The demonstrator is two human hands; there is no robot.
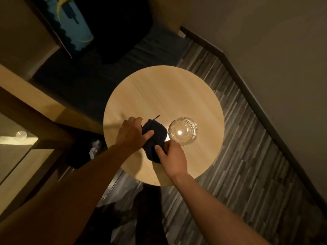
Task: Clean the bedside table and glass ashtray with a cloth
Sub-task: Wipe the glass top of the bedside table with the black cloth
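Dark bunched cloth [154, 138] pinched by left hand [131, 134] and right hand [174, 159], fingers closed on it, near front edge of round pale wooden table [164, 89], clear round glass ashtray [182, 131] just beside it.

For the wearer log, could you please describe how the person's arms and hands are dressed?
Both forearms are bare up to the frame edge, with no sleeves visible. The left hand and right hand wear no gloves; I see no rings, watch or wristband in this dim light.
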